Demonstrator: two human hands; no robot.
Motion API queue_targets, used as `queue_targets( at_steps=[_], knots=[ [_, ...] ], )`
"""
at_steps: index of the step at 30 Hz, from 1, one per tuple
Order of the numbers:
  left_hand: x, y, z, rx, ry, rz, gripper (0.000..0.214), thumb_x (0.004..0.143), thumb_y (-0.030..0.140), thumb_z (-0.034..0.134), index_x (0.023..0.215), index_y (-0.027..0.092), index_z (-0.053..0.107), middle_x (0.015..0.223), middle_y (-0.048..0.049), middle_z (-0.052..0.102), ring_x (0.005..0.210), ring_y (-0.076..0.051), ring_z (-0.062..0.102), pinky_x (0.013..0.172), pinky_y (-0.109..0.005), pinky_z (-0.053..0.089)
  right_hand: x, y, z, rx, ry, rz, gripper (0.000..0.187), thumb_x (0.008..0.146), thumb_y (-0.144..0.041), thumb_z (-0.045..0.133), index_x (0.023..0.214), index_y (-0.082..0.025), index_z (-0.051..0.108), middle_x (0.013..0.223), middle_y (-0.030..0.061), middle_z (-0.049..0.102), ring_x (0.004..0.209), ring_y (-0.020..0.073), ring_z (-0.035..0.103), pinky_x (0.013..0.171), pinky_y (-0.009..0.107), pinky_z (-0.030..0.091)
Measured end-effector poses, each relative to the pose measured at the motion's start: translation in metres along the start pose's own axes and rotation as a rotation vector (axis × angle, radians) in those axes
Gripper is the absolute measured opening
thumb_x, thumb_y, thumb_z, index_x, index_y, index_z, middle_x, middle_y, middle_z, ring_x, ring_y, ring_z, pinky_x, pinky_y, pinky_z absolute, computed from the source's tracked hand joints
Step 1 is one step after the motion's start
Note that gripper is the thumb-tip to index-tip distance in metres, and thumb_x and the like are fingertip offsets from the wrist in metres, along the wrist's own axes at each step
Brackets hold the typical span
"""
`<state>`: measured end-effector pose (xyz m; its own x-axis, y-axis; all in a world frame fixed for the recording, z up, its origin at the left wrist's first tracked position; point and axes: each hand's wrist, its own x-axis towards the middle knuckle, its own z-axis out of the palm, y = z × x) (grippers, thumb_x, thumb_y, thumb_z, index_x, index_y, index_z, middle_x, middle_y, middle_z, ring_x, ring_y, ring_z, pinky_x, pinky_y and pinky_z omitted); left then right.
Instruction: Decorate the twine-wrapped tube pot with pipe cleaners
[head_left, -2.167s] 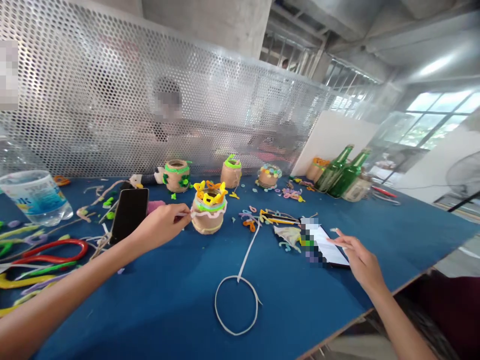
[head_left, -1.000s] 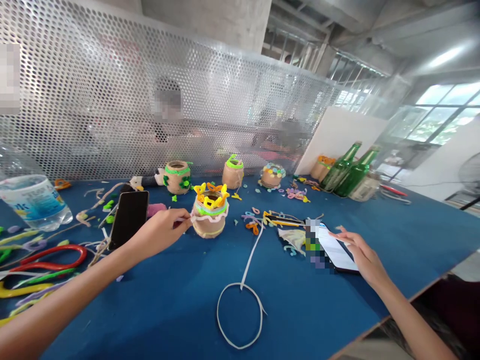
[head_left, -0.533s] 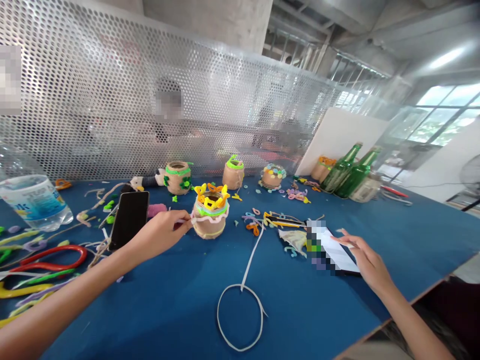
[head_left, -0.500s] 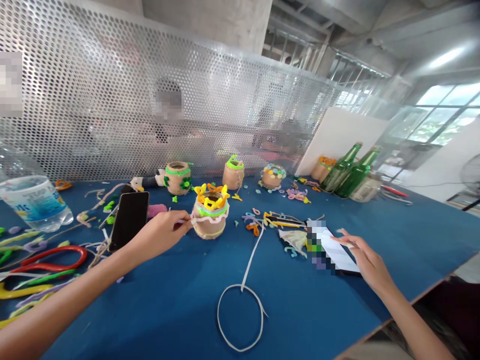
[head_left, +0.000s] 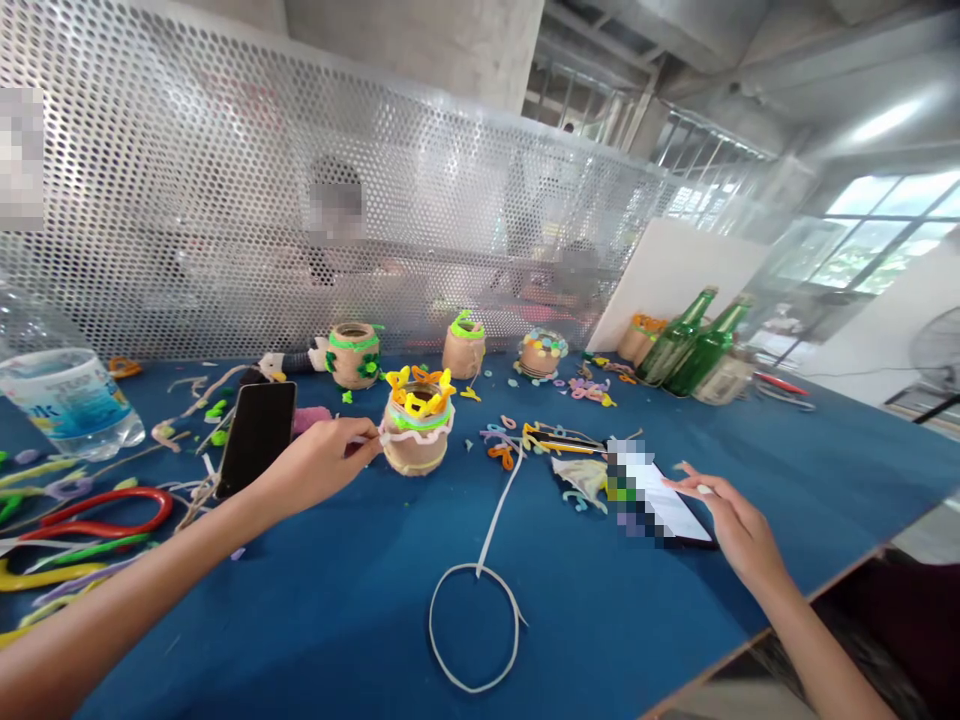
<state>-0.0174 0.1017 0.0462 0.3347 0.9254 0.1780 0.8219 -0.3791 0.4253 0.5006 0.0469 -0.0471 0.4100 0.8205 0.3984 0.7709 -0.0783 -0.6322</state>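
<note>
My left hand point(head_left: 341, 450) pinches the end of a pale pink pipe cleaner point(head_left: 412, 434) that runs around a twine-wrapped jar point(head_left: 415, 458). Yellow and orange loops stand up around this jar's rim, with a green band below them. On the right, my right hand point(head_left: 731, 515) has its fingers apart over a lit phone point(head_left: 679, 505), the index fingertip at the screen. A small white spot shows between these fingers; I cannot make out what it is. Between the hands lies a white cord point(head_left: 474, 690) formed into a loop.
Red-handled scissors point(head_left: 161, 510), a dark phone point(head_left: 259, 435) and a water bottle point(head_left: 82, 410) lie or stand left. Decorated jars point(head_left: 352, 358) line a perforated metal screen point(head_left: 225, 200). Green bottles point(head_left: 709, 345) stand at the back right. Loose pipe cleaners point(head_left: 499, 440) and a pencil point(head_left: 570, 443) lie mid-table.
The whole view has shifted slightly, so the things on the table appear a little further left. My left hand keeps its pinch at the jar, and my right fingers stay over the phone.
</note>
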Motion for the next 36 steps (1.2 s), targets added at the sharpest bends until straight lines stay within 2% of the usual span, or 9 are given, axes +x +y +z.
queue_targets(
  at_steps=[10,15,21,25,29,31,33,35,36],
  knots=[
    [-0.001,0.001,-0.001,-0.005,0.006,0.006,0.036,0.085,0.043,0.036,0.081,0.019,0.062,0.073,-0.0036,0.065,0.069,-0.018,0.059,0.060,-0.025,0.039,0.012,0.008,0.009,-0.114,-0.106,0.033,0.042,0.084,-0.050,0.034,0.103,-0.026,0.062,0.127,0.0063,0.062,0.118,0.0324,0.056,0.092,0.043,0.046],
    [-0.002,0.001,-0.001,-0.022,0.006,0.002,0.035,0.085,0.042,0.037,0.081,0.018,0.062,0.075,-0.0039,0.067,0.069,-0.018,0.059,0.061,-0.026,0.039,0.013,0.006,0.010,-0.111,-0.109,0.049,0.040,0.083,-0.050,0.036,0.103,-0.026,0.061,0.130,0.0077,0.059,0.120,0.0329,0.054,0.095,0.044,0.044],
    [-0.001,0.002,0.000,-0.015,0.024,0.017,0.033,0.085,0.040,0.038,0.080,0.018,0.063,0.074,-0.0036,0.067,0.068,-0.018,0.059,0.060,-0.025,0.039,0.000,-0.003,0.003,-0.078,0.022,-0.025,0.031,0.083,-0.046,0.038,0.093,-0.027,0.060,0.125,0.0047,0.063,0.119,0.0317,0.054,0.092,0.042,0.046],
    [-0.001,0.002,-0.001,-0.018,0.013,0.033,0.033,0.085,0.040,0.038,0.081,0.018,0.063,0.075,-0.0031,0.066,0.068,-0.017,0.059,0.060,-0.025,0.039,-0.002,-0.003,0.000,-0.121,-0.011,-0.057,0.036,0.083,-0.050,0.035,0.090,-0.027,0.062,0.124,0.0052,0.063,0.117,0.0329,0.056,0.089,0.044,0.047],
    [-0.002,0.002,-0.001,-0.013,0.014,0.035,0.033,0.086,0.040,0.038,0.081,0.018,0.063,0.074,-0.0025,0.066,0.066,-0.017,0.059,0.060,-0.025,0.039,-0.001,-0.003,0.002,-0.182,-0.019,-0.072,0.040,0.081,-0.053,0.032,0.089,-0.026,0.061,0.125,0.0064,0.063,0.114,0.0326,0.058,0.095,0.047,0.043],
    [-0.003,0.002,-0.001,-0.004,0.020,0.040,0.033,0.086,0.040,0.038,0.080,0.018,0.063,0.074,-0.0023,0.065,0.066,-0.016,0.058,0.060,-0.025,0.038,-0.007,-0.009,0.005,-0.224,-0.002,-0.061,0.049,0.078,-0.059,0.036,0.104,-0.024,0.056,0.125,0.0111,0.062,0.113,0.0345,0.058,0.093,0.048,0.044],
    [-0.003,0.002,-0.001,-0.004,0.022,0.047,0.033,0.086,0.040,0.038,0.080,0.018,0.063,0.074,-0.0024,0.066,0.067,-0.016,0.059,0.060,-0.024,0.039,-0.017,-0.016,0.011,-0.336,0.005,-0.007,0.072,0.070,-0.069,0.044,0.122,-0.018,0.046,0.122,0.0185,0.062,0.109,0.0396,0.059,0.088,0.053,0.046],
    [-0.003,0.002,-0.001,-0.005,0.016,0.051,0.033,0.086,0.040,0.038,0.081,0.018,0.063,0.075,-0.0025,0.066,0.066,-0.016,0.059,0.060,-0.024,0.039,-0.024,-0.020,0.016,-0.465,0.001,0.061,0.090,0.063,-0.074,0.049,0.129,-0.014,0.039,0.114,0.0222,0.064,0.103,0.0434,0.061,0.085,0.058,0.045],
    [-0.003,0.002,-0.001,-0.003,0.014,0.050,0.033,0.086,0.040,0.038,0.081,0.018,0.063,0.075,-0.0025,0.066,0.066,-0.016,0.059,0.060,-0.024,0.039,-0.024,-0.018,0.018,-0.502,0.004,0.088,0.092,0.062,-0.075,0.050,0.129,-0.013,0.039,0.110,0.0221,0.066,0.101,0.0442,0.062,0.084,0.060,0.045]
  ],
)
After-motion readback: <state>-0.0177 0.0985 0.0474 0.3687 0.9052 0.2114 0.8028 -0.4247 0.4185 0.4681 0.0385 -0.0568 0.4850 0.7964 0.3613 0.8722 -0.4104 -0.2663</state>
